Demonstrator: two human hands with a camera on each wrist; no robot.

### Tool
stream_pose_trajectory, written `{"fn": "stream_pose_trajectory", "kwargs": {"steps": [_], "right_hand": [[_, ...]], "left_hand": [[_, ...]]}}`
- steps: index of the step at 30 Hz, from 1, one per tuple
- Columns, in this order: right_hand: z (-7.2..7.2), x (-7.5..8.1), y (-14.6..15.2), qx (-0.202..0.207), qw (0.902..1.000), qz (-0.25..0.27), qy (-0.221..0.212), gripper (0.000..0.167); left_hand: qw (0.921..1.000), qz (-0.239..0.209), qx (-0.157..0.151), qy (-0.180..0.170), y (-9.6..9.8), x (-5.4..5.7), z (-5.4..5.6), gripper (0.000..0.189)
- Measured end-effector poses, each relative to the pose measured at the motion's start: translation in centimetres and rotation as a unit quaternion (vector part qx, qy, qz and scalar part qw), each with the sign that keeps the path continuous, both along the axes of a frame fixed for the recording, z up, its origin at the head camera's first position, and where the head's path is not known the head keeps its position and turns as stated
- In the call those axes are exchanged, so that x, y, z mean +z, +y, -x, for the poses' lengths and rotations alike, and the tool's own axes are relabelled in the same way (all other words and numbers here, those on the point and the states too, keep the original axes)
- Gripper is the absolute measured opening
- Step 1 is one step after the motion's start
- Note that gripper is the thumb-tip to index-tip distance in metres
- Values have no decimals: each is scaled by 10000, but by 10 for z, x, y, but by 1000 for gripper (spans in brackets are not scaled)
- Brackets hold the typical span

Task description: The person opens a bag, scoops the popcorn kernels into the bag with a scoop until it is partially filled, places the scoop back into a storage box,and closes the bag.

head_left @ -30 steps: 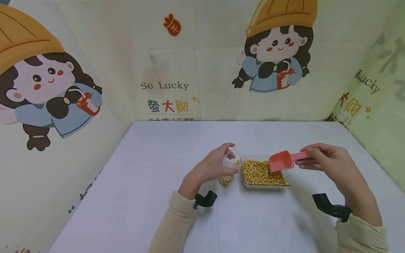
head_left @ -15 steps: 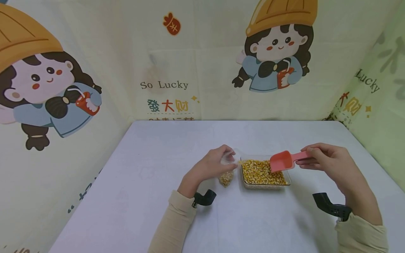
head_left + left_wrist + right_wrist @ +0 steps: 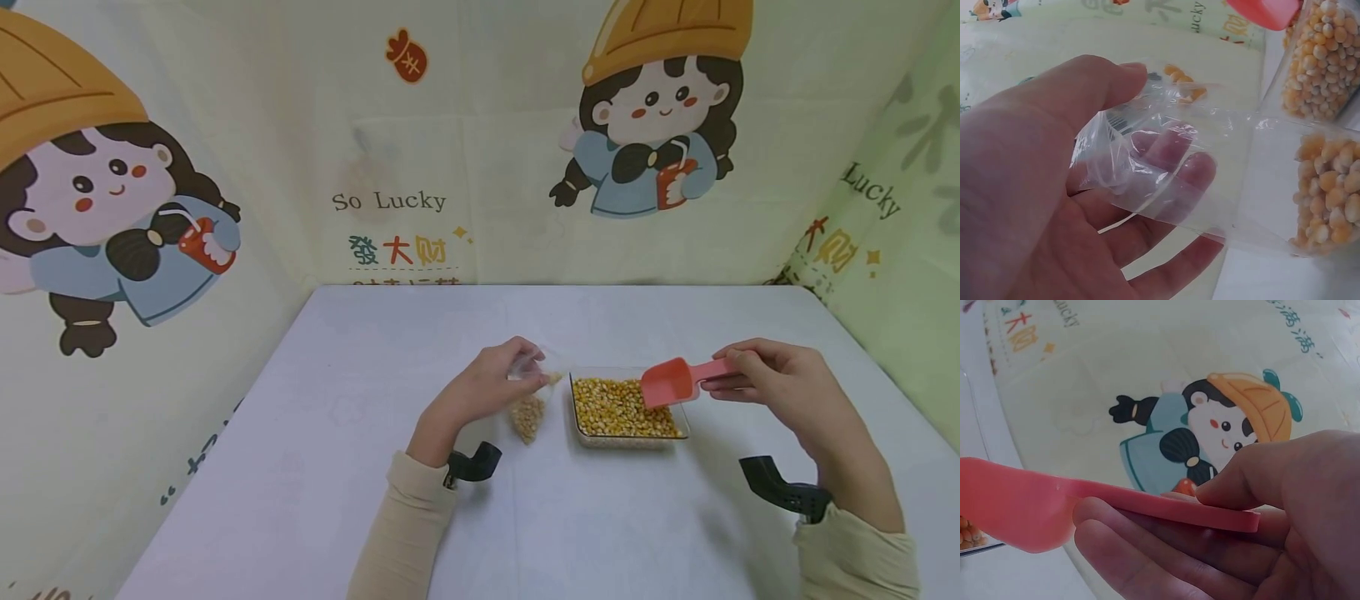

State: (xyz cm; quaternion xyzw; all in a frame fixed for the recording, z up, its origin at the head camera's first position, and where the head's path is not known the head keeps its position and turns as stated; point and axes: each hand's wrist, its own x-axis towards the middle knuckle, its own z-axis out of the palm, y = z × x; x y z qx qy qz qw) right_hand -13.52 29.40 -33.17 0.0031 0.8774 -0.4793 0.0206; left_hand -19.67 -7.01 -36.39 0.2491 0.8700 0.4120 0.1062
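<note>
My left hand (image 3: 487, 385) holds a clear plastic bag (image 3: 528, 418) by its upper part, just left of the glass box. Corn kernels (image 3: 1334, 187) fill the bag's lower end, and a few more cling near its mouth beside the thumb. Through the film, the left wrist view shows fingers spread along the bag. A clear rectangular box (image 3: 630, 443) stands on the table, full of yellow corn kernels (image 3: 611, 410). Over its right side, my right hand (image 3: 787, 387) pinches the handle of a pink scoop (image 3: 666, 383) between thumb and fingers. The scoop's bowl is tilted over the kernels and looks bare.
A white table (image 3: 360, 483) carries the box and bag. Behind it hangs a pale cloth (image 3: 510, 167) printed with cartoon figures and lettering, which continues along the left and right sides. Black wrist mounts (image 3: 474, 463) stick out from both sleeves.
My left hand has shifted a little left with the bag, widening the gap to the box and showing more of the bagged kernels. The right hand and scoop have stayed almost still.
</note>
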Motion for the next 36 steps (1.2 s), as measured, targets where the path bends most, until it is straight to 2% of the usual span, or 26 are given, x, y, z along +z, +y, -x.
{"fn": "stream_pose_trajectory", "kwargs": {"steps": [6,10,17,25,36], "right_hand": [[0,2,-3,-62,9997,-218,10,49],[0,3,-4,-51,9996,-262,-36,49],[0,4,-6,-72,9992,-387,7,49],[-1,3,-13,-165,9957,-887,210,49],[-2,1,-23,-152,9916,-1235,348,46]], "left_hand": [[9999,122,-50,-15,-1,3,0,40],[9995,252,-185,-53,2,2,0,43],[9988,434,-242,7,9,-1,-1,50],[9976,632,-286,18,17,-4,-3,61],[9973,665,-307,25,18,-3,-4,60]]}}
